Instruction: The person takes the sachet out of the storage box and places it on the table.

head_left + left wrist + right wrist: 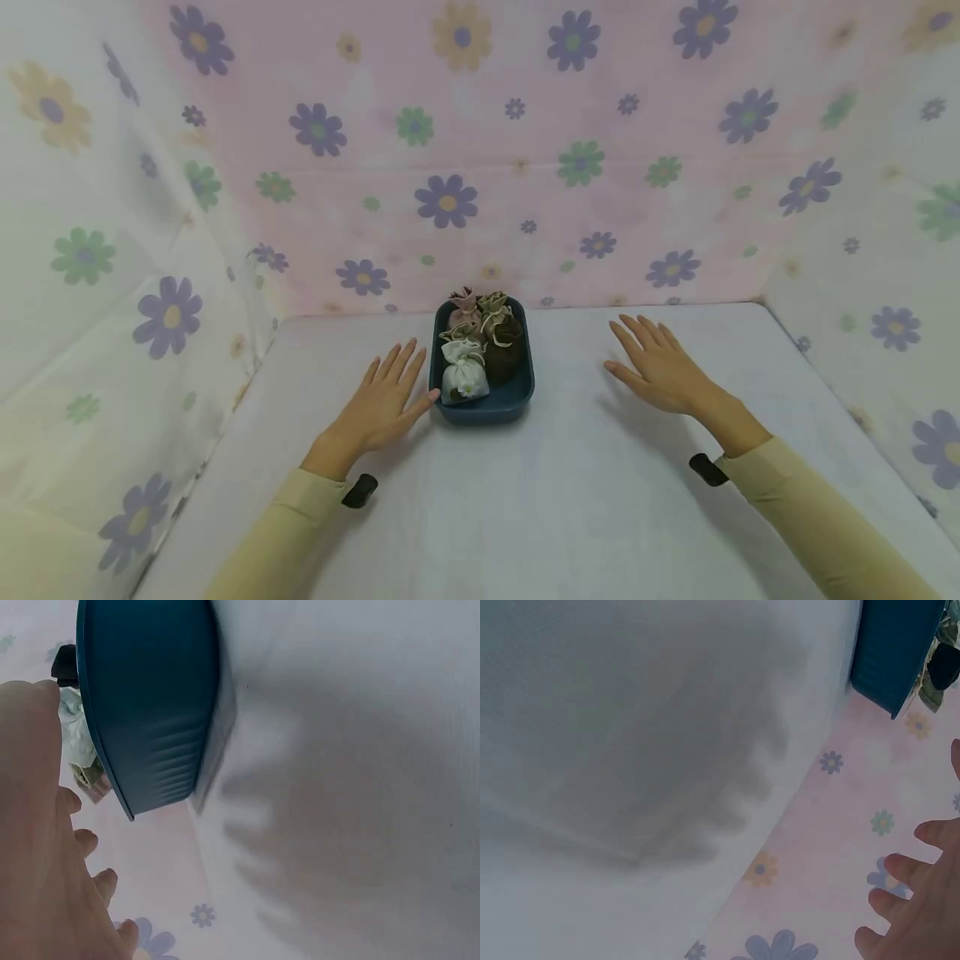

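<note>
A dark blue bin (pixel 487 414) stands at the back middle of the table with several small drawstring pouches in it. A white pouch (pixel 465 375) with a small flower lies in front, a dark brown pouch (pixel 504 350) to its right, and a pink pouch (pixel 465 310) and an olive pouch (pixel 493 307) behind. My left hand (pixel 382 408) hovers just left of the bin, fingers straight and spread, its thumb near the bin's left rim. Well to the right, my right hand (pixel 660 367) hangs above the table with straight fingers and holds nothing.
The table wears a white cloth (pixel 555 517). Flower-printed curtains (pixel 510 233) hang along the back and both sides, and the bin stands close to the back one. A dark wrist device (pixel 360 491) shows at the left sleeve, another dark device (pixel 708 470) at the right.
</note>
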`<state>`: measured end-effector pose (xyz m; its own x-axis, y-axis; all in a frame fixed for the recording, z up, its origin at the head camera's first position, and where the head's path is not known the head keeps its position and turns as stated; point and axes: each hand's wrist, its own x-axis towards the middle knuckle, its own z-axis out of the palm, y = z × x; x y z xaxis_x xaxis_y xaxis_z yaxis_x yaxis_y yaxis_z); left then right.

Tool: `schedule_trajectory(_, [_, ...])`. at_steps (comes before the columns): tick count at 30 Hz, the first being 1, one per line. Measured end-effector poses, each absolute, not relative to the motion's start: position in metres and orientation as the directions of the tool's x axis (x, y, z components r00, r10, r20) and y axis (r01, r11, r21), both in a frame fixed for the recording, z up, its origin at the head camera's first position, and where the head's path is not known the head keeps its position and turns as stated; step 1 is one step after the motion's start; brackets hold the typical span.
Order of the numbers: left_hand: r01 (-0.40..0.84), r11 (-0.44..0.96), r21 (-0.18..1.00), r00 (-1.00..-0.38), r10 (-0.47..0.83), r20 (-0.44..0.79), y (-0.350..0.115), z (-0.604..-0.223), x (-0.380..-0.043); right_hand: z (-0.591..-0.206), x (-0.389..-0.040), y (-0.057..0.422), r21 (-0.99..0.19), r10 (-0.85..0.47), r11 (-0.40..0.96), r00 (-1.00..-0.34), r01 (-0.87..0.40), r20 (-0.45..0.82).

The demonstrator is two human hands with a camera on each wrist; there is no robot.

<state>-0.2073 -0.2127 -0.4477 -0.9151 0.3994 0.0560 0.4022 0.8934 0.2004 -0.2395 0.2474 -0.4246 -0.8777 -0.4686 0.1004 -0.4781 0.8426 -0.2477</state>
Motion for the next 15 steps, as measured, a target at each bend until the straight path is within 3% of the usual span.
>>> schedule_trajectory(15, [0.454,0.862,0.226,-0.891,0.443,0.099,-0.204,-0.448,-0.203,-0.417,-0.238,0.212,-0.327,-0.515,0.779,-0.844,-0.535,0.152])
